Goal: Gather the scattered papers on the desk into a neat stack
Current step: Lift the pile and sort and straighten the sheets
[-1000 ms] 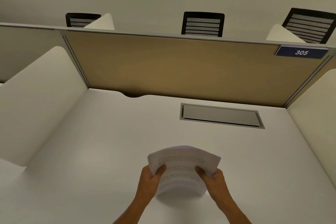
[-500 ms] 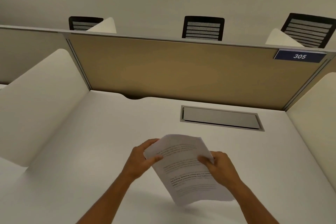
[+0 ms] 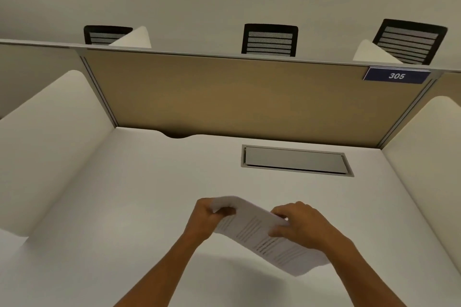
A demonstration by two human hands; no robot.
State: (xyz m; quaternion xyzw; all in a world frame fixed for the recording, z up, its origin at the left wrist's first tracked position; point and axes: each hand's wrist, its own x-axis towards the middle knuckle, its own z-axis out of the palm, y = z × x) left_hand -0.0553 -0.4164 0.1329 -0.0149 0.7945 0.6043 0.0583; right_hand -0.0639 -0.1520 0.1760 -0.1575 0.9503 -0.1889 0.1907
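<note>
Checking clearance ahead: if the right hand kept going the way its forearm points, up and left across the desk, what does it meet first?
Likely the left hand, gripping the same papers as the right hand. Beyond that, bare desk up to the tan back panel. Depth is hard to judge here.

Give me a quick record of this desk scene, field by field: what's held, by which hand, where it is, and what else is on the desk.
held item: stack of papers, printed text facing up
left hand: grip closed on the stack's far left corner
right hand: grip closed on the stack's right edge
stack position: raised above the desk, tilted, its shadow on the surface below
loose papers on desk: none visible
desk fixtures: closed cable hatch at the back right
surroundings: tan divider panel with a blue 305 sign
</note>
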